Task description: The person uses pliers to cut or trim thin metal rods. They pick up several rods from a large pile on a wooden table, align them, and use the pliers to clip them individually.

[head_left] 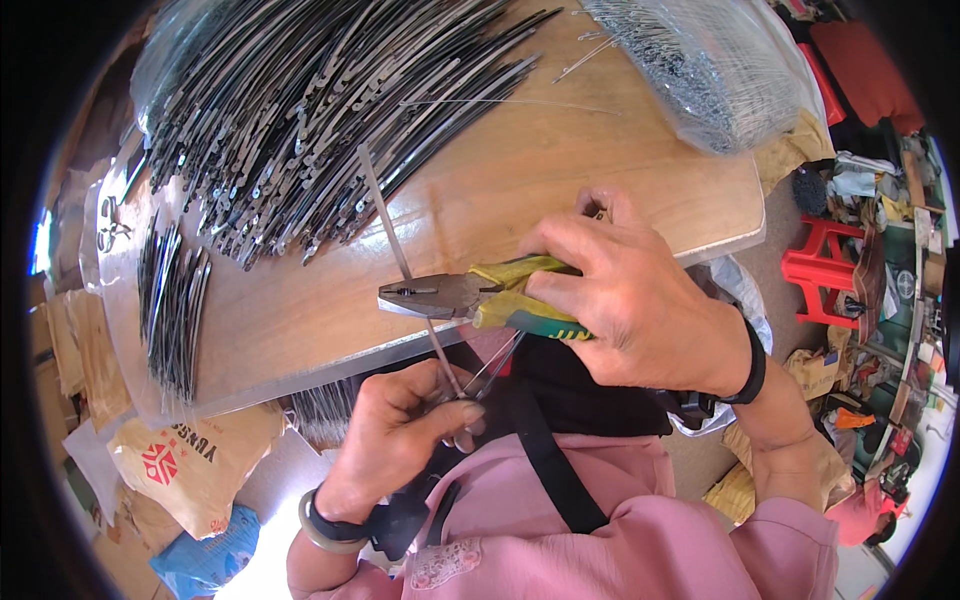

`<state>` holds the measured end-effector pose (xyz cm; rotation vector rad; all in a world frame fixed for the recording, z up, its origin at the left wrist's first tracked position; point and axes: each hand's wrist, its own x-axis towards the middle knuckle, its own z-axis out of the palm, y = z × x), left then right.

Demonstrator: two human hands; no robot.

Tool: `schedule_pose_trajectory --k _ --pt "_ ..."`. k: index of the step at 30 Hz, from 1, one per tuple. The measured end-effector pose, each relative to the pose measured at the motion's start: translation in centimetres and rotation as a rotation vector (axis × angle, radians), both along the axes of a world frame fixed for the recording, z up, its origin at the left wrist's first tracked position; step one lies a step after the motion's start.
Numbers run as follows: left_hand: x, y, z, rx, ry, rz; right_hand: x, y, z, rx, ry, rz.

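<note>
My right hand (645, 295) is closed round the yellow and green handles of a pair of pliers (435, 296), above the table's near edge. The pliers' jaws lie across a narrow, flat metal strip (384, 212); whether they grip it I cannot tell. Below the jaws, my left hand (395, 435) pinches the strip's lower end between thumb and fingers. A few thin wires (497, 362) run up from beside those fingertips toward the right hand; their ends are partly hidden.
On the wooden table (600, 160) lies a large pile of dark metal strips (330, 110). A smaller bundle of strips (172, 315) sits at the left. A clear plastic bag of thin wire pieces (715, 80) rests far right. A red stool (822, 262) stands on the floor.
</note>
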<state>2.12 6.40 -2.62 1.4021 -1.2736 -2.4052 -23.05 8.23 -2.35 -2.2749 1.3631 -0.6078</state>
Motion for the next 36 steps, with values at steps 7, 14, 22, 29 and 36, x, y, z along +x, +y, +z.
schedule_pose_trajectory --k 7,14,22,29,36 --pt "1.8 -2.7 0.4 -0.174 0.262 0.042 1.1 0.2 1.4 -0.082 -0.089 0.042" --pt "0.1 -0.5 -2.3 -0.320 0.077 -0.036 2.6 0.7 1.3 -0.061 -0.075 0.096" --pt "-2.2 0.2 -0.2 0.403 0.377 0.500 -0.1 1.4 4.4 0.418 -1.601 -0.010" --pt "-3.3 0.7 -0.8 0.293 0.334 0.608 0.0 3.2 9.0 0.759 -2.054 0.488" --pt "-3.9 0.9 -0.3 0.220 0.318 0.613 1.6 4.1 9.2 0.588 -2.076 0.538"
